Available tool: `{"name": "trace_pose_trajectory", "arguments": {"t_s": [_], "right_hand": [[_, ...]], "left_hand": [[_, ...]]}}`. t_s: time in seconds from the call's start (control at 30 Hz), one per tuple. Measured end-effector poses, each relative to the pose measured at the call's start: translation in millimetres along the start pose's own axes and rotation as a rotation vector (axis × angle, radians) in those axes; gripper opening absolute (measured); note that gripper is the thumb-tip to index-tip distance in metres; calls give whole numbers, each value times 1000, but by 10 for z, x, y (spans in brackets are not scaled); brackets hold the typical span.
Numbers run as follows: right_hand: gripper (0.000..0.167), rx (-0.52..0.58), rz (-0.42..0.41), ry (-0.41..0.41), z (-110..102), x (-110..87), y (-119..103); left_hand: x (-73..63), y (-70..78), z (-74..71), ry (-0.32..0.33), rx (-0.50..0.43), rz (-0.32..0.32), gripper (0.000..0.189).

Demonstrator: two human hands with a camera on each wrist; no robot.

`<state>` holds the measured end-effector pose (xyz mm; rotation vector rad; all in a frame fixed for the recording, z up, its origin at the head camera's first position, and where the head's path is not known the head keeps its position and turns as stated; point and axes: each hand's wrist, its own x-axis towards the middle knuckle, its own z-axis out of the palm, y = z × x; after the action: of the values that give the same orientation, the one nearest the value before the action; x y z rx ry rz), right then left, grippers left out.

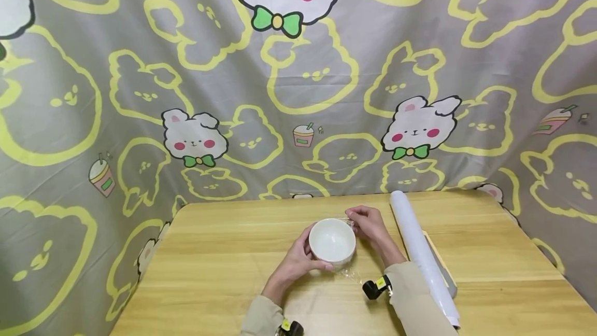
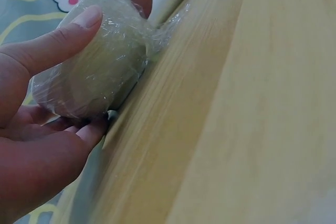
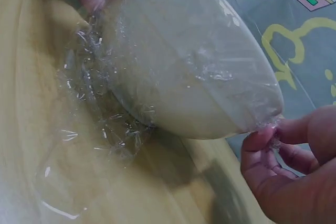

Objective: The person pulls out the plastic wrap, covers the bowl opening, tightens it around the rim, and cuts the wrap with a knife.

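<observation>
A white bowl (image 1: 332, 241) with clear plastic wrap over its outside is in the middle of the head view, its round mouth facing the camera. My left hand (image 1: 298, 257) grips it from the left, thumb on the near side and fingers beneath. At the far right of the rim my right hand (image 1: 370, 224) pinches an edge of the plastic wrap (image 3: 273, 137) between thumb and fingers. Loose, crumpled wrap (image 3: 113, 129) hangs off the bowl's side in the right wrist view. In the left wrist view the wrapped bowl (image 2: 100, 72) is tilted.
To the right of my right hand lies a long white roll (image 1: 412, 237), slanting across the wooden table (image 1: 210, 268). A flat grey item with a light edge (image 1: 449, 276) sits partly under the roll. A patterned curtain (image 1: 308, 87) hangs behind the table and along both sides.
</observation>
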<state>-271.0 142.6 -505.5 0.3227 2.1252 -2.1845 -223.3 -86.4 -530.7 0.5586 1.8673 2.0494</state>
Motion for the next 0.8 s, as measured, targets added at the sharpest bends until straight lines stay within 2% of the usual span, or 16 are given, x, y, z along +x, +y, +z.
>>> {"name": "trace_pose_trajectory", "arguments": {"t_s": [0.13,0.33,0.57,0.8], "right_hand": [[29,64,-14,17,0,16,-6],[27,92,-2,46,-15,34,5],[24,54,-31,61,-36,74,-59],[25,60,-18,73,-49,61,-73]], "left_hand": [[-18,-21,-12,-8,12,5,106],[-25,-43,-15,2,-18,-1,107],[-19,-22,-12,0,-11,-2,107],[-1,-20,-5,-4,-18,-5,106]]}}
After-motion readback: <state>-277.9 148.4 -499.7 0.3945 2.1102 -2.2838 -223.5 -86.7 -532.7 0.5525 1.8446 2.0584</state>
